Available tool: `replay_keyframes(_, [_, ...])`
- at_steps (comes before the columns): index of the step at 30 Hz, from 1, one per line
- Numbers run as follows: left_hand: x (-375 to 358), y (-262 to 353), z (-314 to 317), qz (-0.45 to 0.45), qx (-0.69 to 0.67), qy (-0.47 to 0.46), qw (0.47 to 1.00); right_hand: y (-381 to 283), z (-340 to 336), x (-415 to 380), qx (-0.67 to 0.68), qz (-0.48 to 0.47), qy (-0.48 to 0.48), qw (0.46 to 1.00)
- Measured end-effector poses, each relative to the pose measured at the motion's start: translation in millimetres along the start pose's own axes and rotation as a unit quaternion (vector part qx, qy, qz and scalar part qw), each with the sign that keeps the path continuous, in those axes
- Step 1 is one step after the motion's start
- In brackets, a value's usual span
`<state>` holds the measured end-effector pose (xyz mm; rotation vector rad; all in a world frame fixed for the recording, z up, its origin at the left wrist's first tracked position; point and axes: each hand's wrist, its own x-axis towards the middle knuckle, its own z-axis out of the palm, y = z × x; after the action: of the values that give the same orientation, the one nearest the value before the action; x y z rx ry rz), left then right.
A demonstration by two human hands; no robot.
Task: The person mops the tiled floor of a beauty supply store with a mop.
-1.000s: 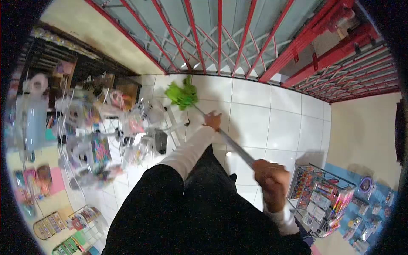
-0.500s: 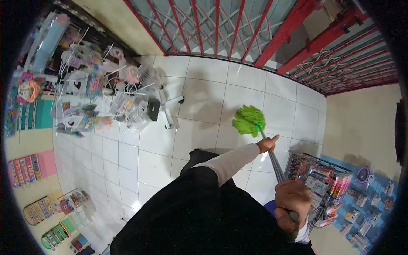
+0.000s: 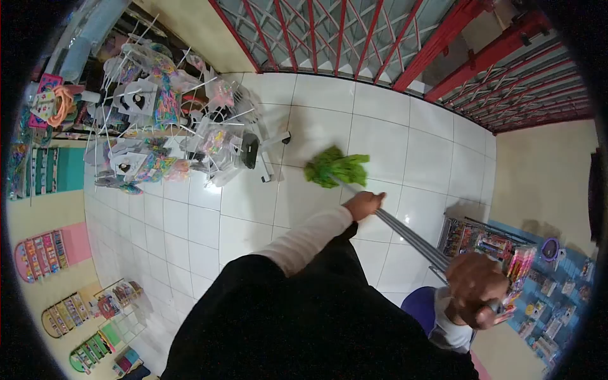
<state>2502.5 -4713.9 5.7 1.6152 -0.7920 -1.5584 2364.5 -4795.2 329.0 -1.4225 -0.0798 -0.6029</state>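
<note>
A mop with a grey pole and a shaggy green head slants across the view, its head resting on the white tiled floor. My left hand is closed around the lower part of the pole, not far above the green strands. Near the pole's upper end, my right hand grips it, slightly blurred by motion. The very tip of the pole is hidden by the right hand.
A wheeled display stand hung with bagged accessories is left of the mop head. Red folding gates close off the far side. A rack of packets stands at right, near something round and purple.
The mop head has swept left across the floor toward the display stand's feet. My left hand has moved left with the pole, while my right hand has shifted right.
</note>
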Motion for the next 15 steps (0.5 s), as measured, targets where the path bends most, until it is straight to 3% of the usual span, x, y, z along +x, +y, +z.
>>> replay_keyframes(3, [-50, -27, -44, -0.022, -0.01, 0.052, 0.998, 26, 30, -13, -0.022, 0.021, 0.018, 0.999])
replay_keyframes(4, [-60, -46, -53, 0.027, 0.008, 0.093, 0.995, 36, 34, -24, -0.005, 0.036, -0.013, 0.999])
replay_keyframes(5, [-61, -70, -61, 0.019, -0.006, 0.109, 0.994, 55, 47, -31, 0.008, -0.008, 0.014, 1.0])
replay_keyframes(6, [-63, -93, -70, 0.012, -0.021, 0.125, 0.992, 58, 52, -29, -0.011, 0.007, -0.014, 1.0])
replay_keyframes(7, [-60, -107, -78, -0.054, -0.064, 0.116, 0.99, 61, 59, -29, 0.005, 0.011, -0.011, 1.0])
replay_keyframes(12, [-61, -107, -61, 0.009, 0.017, 0.158, 0.987, 55, 45, -54, 0.012, 0.028, -0.029, 0.999])
replay_keyframes(15, [-38, -95, -24, -0.004, 0.04, 0.163, 0.986, 36, 21, -82, -0.015, 0.056, 0.053, 0.997])
